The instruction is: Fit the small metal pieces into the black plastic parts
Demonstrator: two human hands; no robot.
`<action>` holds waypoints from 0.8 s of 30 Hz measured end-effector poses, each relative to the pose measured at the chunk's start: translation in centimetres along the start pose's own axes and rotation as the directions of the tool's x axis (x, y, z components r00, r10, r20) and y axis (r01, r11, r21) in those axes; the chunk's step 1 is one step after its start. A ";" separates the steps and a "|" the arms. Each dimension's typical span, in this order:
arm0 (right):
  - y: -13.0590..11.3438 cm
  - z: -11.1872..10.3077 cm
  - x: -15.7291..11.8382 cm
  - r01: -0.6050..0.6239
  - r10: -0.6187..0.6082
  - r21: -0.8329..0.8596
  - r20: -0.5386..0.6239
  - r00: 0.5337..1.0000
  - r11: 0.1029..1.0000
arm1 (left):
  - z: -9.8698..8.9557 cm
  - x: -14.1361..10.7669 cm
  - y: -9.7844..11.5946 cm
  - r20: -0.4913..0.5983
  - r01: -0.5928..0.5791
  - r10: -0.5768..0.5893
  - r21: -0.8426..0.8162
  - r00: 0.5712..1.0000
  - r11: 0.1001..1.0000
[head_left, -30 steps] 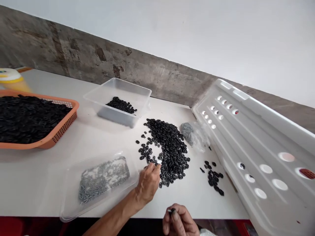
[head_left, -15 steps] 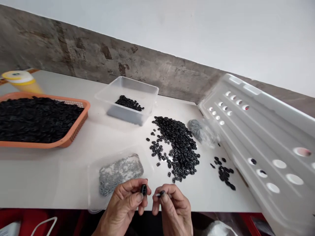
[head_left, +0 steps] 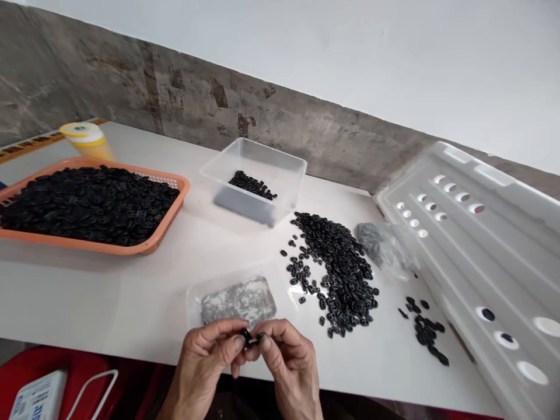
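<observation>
Pinched between the thumb and fingers of my left hand (head_left: 212, 353) is a small black plastic piece (head_left: 245, 336). My right hand (head_left: 289, 359) grips another small black piece (head_left: 261, 337), with a short metal spring (head_left: 252, 342) showing between the two. Both pieces meet or nearly meet at the spring; fingertips partly hide them. Just behind my hands lies a clear shallow tray (head_left: 195, 297) of many small metal springs (head_left: 238, 300). A heap of small black two-hole pieces (head_left: 345, 268) spreads on the table to the right of the tray.
An orange basket (head_left: 186, 189) full of black pieces stands left, a yellow-lidded cup (head_left: 87, 140) behind it. A clear bin (head_left: 289, 186) holds some black pieces. At right are a plastic bag (head_left: 394, 251), loose black parts (head_left: 426, 332) and a leaning white perforated panel (head_left: 481, 256).
My hands have come together, bringing the spring on the right-hand piece up to the left-hand piece. The camera has turned left, so the table things appear shifted to the right.
</observation>
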State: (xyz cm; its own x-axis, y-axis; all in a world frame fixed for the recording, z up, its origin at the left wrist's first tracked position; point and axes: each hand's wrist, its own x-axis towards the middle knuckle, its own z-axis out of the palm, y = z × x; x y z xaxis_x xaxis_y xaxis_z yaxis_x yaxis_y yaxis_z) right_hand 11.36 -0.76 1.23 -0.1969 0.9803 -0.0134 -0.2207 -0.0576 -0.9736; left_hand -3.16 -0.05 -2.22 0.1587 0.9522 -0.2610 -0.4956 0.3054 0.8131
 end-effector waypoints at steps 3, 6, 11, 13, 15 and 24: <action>0.6 0.1 0.1 0.008 -0.007 0.023 -0.030 1.000 1.000 | 0.1 -0.1 0.0 0.032 -0.032 0.032 -0.012 0.999 0.999; 0.8 0.1 0.2 0.023 -0.021 0.043 -0.032 0.999 0.999 | 0.0 -0.2 0.4 -0.013 -0.083 0.082 -0.015 0.997 0.996; 0.2 0.4 0.5 0.013 -0.014 0.082 0.020 1.000 0.997 | -0.9 -0.3 0.7 -0.060 -0.064 0.067 0.051 0.996 0.997; 0.2 0.5 0.6 -0.011 0.006 0.099 0.047 0.999 0.995 | -1.1 -0.3 0.7 -0.080 -0.034 0.041 0.085 0.996 0.996; 0.4 0.5 0.7 -0.033 0.026 0.128 0.056 0.998 0.991 | -1.2 -0.3 0.6 -0.101 -0.023 0.033 0.100 0.994 0.995; 0.8 0.3 1.2 -0.105 0.104 0.064 0.009 0.994 0.992 | -1.9 -0.4 0.3 -0.089 -0.048 0.059 0.119 0.994 0.992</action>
State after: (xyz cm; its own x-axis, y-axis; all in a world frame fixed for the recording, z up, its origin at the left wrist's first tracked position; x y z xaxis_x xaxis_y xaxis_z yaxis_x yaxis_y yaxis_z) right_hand 10.67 0.30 0.55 -0.2274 0.9672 -0.1130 -0.2599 -0.1721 -0.9502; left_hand -4.95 -0.37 -2.83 0.0525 0.9648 -0.2579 -0.3973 0.2571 0.8810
